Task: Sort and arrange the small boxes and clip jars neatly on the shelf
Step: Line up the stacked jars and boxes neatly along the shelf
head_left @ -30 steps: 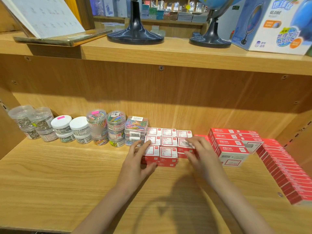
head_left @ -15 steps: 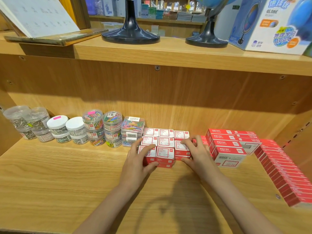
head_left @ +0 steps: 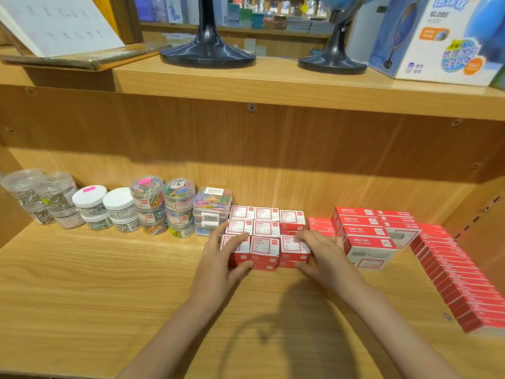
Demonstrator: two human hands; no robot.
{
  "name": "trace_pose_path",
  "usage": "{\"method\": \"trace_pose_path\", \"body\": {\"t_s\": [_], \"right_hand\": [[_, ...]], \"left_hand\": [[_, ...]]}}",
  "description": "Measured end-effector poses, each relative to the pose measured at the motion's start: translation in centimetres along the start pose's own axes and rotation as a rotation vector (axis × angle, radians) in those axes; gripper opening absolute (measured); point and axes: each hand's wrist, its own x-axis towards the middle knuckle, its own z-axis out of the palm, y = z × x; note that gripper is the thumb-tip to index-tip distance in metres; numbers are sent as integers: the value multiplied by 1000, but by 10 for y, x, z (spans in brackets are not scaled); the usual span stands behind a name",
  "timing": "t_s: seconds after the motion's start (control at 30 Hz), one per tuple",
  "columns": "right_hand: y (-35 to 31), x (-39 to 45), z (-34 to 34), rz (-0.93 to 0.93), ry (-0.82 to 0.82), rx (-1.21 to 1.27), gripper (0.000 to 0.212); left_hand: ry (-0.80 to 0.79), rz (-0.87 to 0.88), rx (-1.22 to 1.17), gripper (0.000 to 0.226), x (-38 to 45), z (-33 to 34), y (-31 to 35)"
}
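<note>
Both hands clasping a block of small red-and-white boxes point(head_left: 266, 236) on the wooden shelf point(head_left: 109, 283), left hand point(head_left: 221, 265) curled round its left front corner, right hand point(head_left: 323, 257) gripping its right front box, clip jars point(head_left: 149, 205) lined up left of the block, larger red boxes point(head_left: 366, 236) just right of it.

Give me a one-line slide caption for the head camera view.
Left hand and right hand squeeze a block of small red-and-white cardboard boxes together on the wooden shelf, beside clear plastic clip jars.

back panel point(head_left: 273, 149): light wood, screwed | upper shelf point(head_left: 273, 86): wood | further shelving point(head_left: 246, 31) behind
</note>
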Motion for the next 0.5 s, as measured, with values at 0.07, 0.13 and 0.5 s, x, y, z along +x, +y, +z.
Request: {"method": "trace_pose_path", "body": {"t_s": [0.07,0.13,0.5], "right_hand": [[0,1,-3,-17,-26,52,38],[4,1,-8,-42,-63,129,39],[3,-6,-5,-66,-16,240,41]], "left_hand": [[-4,3,-3,53,0,0,0],[-8,11,-4,53,1,0,-1],[23,59,95,55,-2,1,3]]}}
